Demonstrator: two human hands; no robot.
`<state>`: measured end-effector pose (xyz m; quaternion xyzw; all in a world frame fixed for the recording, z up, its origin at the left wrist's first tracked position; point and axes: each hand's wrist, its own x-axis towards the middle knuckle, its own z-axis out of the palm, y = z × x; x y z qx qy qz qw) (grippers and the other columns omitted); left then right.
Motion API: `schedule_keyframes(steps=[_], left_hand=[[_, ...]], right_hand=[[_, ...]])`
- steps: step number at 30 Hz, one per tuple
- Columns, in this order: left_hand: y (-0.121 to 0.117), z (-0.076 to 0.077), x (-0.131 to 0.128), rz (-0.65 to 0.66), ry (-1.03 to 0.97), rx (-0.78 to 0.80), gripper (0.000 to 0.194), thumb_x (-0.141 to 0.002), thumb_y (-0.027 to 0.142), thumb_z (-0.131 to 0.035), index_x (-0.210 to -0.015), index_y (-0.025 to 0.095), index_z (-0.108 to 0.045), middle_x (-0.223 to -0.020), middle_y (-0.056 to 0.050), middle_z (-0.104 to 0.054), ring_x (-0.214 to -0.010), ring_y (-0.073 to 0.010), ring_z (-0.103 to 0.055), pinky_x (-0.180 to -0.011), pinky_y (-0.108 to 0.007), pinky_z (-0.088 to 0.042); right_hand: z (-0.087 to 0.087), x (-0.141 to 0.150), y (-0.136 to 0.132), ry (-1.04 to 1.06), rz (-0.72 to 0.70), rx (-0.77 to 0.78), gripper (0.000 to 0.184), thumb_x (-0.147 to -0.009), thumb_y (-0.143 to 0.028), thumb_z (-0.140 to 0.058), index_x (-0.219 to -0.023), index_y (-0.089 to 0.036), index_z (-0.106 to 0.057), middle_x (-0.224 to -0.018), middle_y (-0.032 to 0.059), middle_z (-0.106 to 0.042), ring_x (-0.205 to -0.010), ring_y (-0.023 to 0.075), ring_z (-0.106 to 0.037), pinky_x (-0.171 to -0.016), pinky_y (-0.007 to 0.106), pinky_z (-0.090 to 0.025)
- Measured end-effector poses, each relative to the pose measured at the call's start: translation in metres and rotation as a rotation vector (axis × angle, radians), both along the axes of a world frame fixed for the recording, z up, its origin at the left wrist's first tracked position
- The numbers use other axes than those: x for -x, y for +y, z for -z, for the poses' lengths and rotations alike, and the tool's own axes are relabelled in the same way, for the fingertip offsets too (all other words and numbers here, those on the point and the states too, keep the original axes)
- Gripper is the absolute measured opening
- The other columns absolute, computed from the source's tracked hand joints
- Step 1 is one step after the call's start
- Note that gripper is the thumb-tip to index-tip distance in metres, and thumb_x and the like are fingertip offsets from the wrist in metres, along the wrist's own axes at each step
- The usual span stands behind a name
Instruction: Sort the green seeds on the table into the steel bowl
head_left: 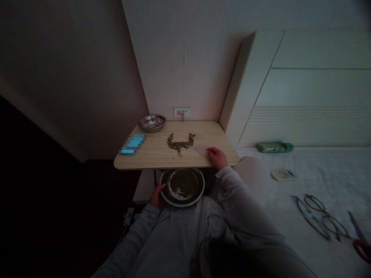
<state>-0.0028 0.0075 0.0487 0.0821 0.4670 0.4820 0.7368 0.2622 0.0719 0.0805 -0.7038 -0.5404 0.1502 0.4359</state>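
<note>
My left hand (158, 197) grips the left rim of a round metal basin (201, 192) held in my lap, just under the table's front edge. Many small dark green grains (185, 183) cover the basin's bottom, with a bare pale patch showing. Over the right front of the small wooden table (145, 160), my right hand (217, 157) is closed, fingers pinched on a thin, pale, see-through flat piece (200, 149); its exact kind is unclear. Left of that piece, more green grains (180, 146) lie scattered in a rough U shape on the tabletop.
A shiny steel bowl (152, 123) stands at the table's back left, near a pixelated blue phone-like object (133, 144). A wall socket (182, 112) sits behind. On the bed at right lie a green case (274, 147), eyeglasses (326, 216) and red-handled scissors (361, 247).
</note>
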Motion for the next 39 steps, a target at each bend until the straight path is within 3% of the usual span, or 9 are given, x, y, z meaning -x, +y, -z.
schedule_keyframes(steps=[6, 11, 16, 22, 30, 39], left_hand=[[0.0, 0.001, -0.001, 0.014, -0.01, -0.024, 0.013, -0.068, 0.013, -0.053, -0.063, 0.014, -0.064, -0.06, -0.006, -0.067, -0.077, -0.0236, -0.065, -0.073, -0.032, -0.049], [0.001, 0.003, 0.0, -0.004, 0.004, -0.029, 0.01, -0.065, 0.011, -0.056, -0.058, 0.016, -0.062, -0.05, -0.003, -0.063, -0.07, -0.0225, -0.065, -0.071, -0.032, -0.049], [0.0, 0.001, 0.0, -0.013, 0.017, -0.018, 0.011, -0.066, 0.011, -0.054, -0.06, 0.014, -0.062, -0.059, -0.006, -0.067, -0.074, -0.0223, -0.065, -0.074, -0.032, -0.049], [-0.001, -0.002, -0.002, 0.015, -0.001, -0.027, 0.016, -0.07, 0.013, -0.05, -0.063, 0.015, -0.064, -0.059, -0.005, -0.067, -0.076, -0.0224, -0.065, -0.076, -0.033, -0.049], [-0.001, -0.001, -0.002, 0.011, -0.025, -0.021, 0.016, -0.07, 0.012, -0.051, -0.062, 0.013, -0.065, -0.058, -0.007, -0.067, -0.076, -0.0229, -0.065, -0.076, -0.032, -0.049], [0.001, 0.0, -0.001, -0.013, -0.003, -0.014, 0.018, -0.07, 0.011, -0.05, -0.06, 0.012, -0.064, -0.056, -0.005, -0.066, -0.062, -0.0175, -0.063, -0.069, -0.027, -0.049]], right_hand=[[0.002, -0.01, 0.007, 0.196, 0.015, -0.08, 0.024, -0.068, -0.028, -0.048, -0.085, -0.017, -0.062, -0.072, 0.0026, -0.064, -0.067, 0.014, -0.056, -0.069, 0.03, -0.044], [0.002, -0.009, 0.009, 0.162, 0.087, -0.058, 0.031, -0.069, -0.029, -0.046, -0.095, -0.017, -0.059, -0.071, 0.0029, -0.063, -0.062, 0.0139, -0.054, -0.064, 0.029, -0.043], [0.0, -0.008, 0.015, 0.134, 0.145, -0.035, 0.034, -0.069, -0.027, -0.046, -0.099, -0.019, -0.059, -0.074, 0.0027, -0.063, -0.064, 0.0137, -0.055, -0.066, 0.029, -0.043], [-0.004, -0.005, 0.011, 0.101, 0.063, 0.023, 0.034, -0.07, -0.026, -0.047, -0.099, -0.018, -0.061, -0.076, 0.0042, -0.065, -0.066, 0.0148, -0.056, -0.068, 0.03, -0.043], [-0.001, -0.007, 0.009, 0.223, -0.01, -0.002, 0.032, -0.068, -0.026, -0.048, -0.095, -0.016, -0.061, -0.071, 0.0023, -0.065, -0.065, 0.0132, -0.057, -0.068, 0.028, -0.043], [0.0, 0.005, 0.008, 0.279, -0.105, -0.018, 0.028, -0.065, -0.025, -0.048, -0.088, -0.017, -0.062, -0.066, -0.0009, -0.063, -0.059, 0.0105, -0.053, -0.064, 0.026, -0.042]])
